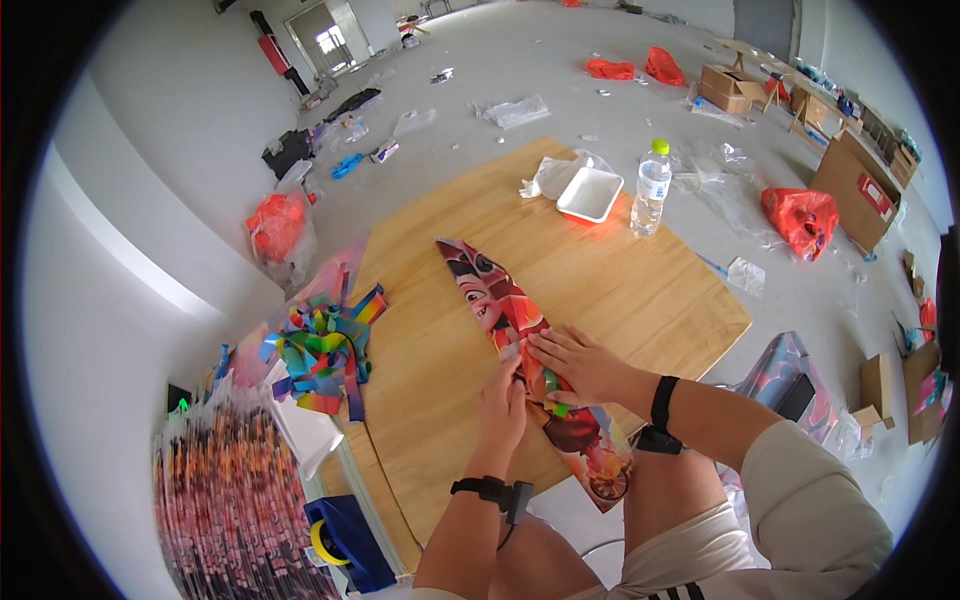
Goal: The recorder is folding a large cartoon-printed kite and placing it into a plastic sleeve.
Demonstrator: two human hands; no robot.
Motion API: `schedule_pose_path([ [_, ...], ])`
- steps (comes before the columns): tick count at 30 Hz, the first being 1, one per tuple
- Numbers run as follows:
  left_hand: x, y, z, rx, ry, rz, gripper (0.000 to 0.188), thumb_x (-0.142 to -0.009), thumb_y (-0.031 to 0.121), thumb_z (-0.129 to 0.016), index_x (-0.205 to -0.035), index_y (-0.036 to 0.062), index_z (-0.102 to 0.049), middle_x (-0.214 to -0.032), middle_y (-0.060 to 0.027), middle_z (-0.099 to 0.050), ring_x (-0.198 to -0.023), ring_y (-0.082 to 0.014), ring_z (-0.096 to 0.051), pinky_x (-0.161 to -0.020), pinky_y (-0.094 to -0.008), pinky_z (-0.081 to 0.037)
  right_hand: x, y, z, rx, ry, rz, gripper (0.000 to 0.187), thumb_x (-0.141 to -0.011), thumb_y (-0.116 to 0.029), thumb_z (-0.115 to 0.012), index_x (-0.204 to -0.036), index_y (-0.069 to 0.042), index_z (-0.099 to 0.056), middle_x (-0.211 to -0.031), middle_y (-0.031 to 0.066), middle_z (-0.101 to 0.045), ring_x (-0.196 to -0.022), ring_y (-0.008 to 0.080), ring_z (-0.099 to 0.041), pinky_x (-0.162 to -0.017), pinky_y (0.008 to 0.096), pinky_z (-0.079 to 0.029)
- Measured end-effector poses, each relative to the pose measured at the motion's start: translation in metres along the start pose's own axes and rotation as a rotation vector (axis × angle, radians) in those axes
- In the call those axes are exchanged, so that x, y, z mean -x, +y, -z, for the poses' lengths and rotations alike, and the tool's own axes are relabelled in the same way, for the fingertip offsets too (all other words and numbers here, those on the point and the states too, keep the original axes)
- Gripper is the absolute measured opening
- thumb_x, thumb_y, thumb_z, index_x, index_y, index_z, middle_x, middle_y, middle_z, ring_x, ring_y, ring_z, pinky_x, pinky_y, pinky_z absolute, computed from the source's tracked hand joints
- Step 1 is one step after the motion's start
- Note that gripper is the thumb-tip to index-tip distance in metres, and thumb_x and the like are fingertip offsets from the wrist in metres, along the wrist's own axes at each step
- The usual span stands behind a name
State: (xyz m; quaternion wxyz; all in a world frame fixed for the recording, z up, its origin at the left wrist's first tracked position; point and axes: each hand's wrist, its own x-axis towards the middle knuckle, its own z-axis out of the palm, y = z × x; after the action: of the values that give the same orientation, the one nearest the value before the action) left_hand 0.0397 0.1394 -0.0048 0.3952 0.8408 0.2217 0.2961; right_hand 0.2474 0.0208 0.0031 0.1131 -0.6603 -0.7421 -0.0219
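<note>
A long, narrow folded printed sheet [497, 301] with a red cartoon pattern lies slantwise across the wooden table, its near end reaching past the table edge over my lap. My left hand [499, 412] is closed at the sheet's left edge, fingers bent together against it. On top of the sheet, my right hand [585, 368] lies flat with its fingers stretched out. A small green piece [556, 408] shows just below the right palm. Whatever lies under the right palm is hidden.
Rainbow ribbons [322, 352] are heaped at the table's left edge. Below them stand a thick stack of bagged printed pieces [230, 490] and a blue tape dispenser [352, 540]. A white tray [592, 194] and a water bottle [651, 190] stand at the table's far side.
</note>
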Motion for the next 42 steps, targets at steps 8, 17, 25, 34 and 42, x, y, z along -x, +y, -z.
schedule_pose_path([
  [8,-0.107,-0.019,0.015,-0.504,-0.125,-0.113,0.037,-0.095,0.005,-0.060,-0.131,0.0055,-0.068,-0.142,-0.0092,-0.066,-0.134,-0.0316,-0.059,-0.106,-0.0501,-0.048,0.003,0.004,0.001,-0.063,-0.001,-0.047,0.095,-0.098,-0.063,-0.056,-0.169,-0.008,-0.025,-0.176,0.0102,-0.028,-0.162,0.0294,-0.028,-0.132,0.0537,-0.016],
  [17,-0.187,-0.077,-0.010,-0.643,-0.069,-0.320,0.034,-0.093,0.004,-0.061,-0.124,0.0127,-0.071,-0.133,-0.0041,-0.067,-0.128,-0.0304,-0.059,-0.108,-0.0479,-0.045,0.001,0.004,-0.004,-0.051,-0.011,-0.058,0.091,-0.101,-0.067,-0.048,-0.168,-0.008,-0.031,-0.175,0.0086,-0.031,-0.162,0.0264,-0.027,-0.133,0.0521,-0.013],
  [25,-0.212,-0.077,-0.006,-0.596,0.106,-0.038,0.025,-0.093,0.006,-0.063,-0.114,0.0143,-0.075,-0.124,-0.0028,-0.071,-0.122,-0.0290,-0.062,-0.106,-0.0483,-0.044,-0.001,0.004,-0.004,-0.106,0.009,-0.050,0.091,-0.101,-0.066,-0.048,-0.168,-0.007,-0.030,-0.175,0.0096,-0.031,-0.162,0.0258,-0.027,-0.133,0.0515,-0.012],
  [34,-0.184,-0.073,-0.028,-0.894,-0.291,-0.277,0.072,-0.110,0.045,-0.045,-0.167,0.0021,-0.029,-0.175,-0.0157,-0.029,-0.161,-0.0306,-0.029,-0.131,-0.0498,-0.022,-0.003,0.004,-0.002,-0.105,0.005,-0.044,0.092,-0.100,-0.064,-0.051,-0.168,-0.005,-0.029,-0.175,0.0104,-0.031,-0.162,0.0263,-0.027,-0.132,0.0522,-0.014],
  [42,-0.210,-0.097,-0.028,-0.950,-0.156,-0.056,0.075,-0.111,0.050,-0.039,-0.166,0.0000,-0.031,-0.175,-0.0170,-0.026,-0.163,-0.0353,-0.022,-0.132,-0.0546,-0.013,-0.004,0.004,-0.005,-0.116,0.049,-0.029,0.094,-0.099,-0.065,-0.050,-0.167,-0.004,-0.030,-0.174,0.0108,-0.032,-0.161,0.0264,-0.028,-0.132,0.0516,-0.015],
])
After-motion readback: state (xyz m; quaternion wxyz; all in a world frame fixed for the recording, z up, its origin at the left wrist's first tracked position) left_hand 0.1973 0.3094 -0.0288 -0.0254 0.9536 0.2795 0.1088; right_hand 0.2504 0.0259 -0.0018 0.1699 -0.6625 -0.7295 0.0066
